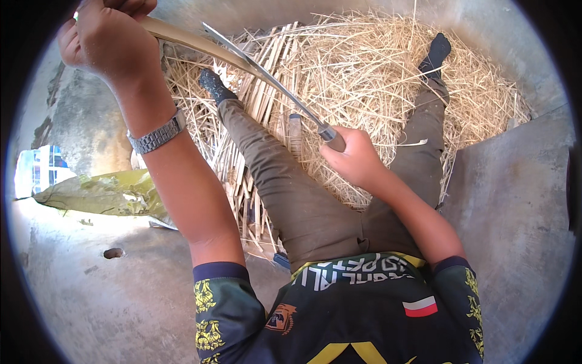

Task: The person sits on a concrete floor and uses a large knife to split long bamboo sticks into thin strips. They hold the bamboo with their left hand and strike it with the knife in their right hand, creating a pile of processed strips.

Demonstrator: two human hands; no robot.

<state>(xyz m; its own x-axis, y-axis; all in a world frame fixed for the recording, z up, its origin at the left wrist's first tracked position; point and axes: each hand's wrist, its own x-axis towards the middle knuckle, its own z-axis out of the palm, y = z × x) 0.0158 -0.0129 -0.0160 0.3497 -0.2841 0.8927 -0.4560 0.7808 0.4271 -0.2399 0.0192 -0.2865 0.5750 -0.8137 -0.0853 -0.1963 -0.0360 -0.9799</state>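
Strip, pale and bent, runs from the raised left hand, fist closed on it. The nearer right hand grips a knife, blade against the strip. Beyond, shavings and slats lie piled; shaving looks well underway.

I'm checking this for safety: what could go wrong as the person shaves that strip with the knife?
The knife lies along the strip with its tip toward the left hand gripping it; a slip could cut those fingers. The blade also passes above the left leg, so a downward slip might hit it.
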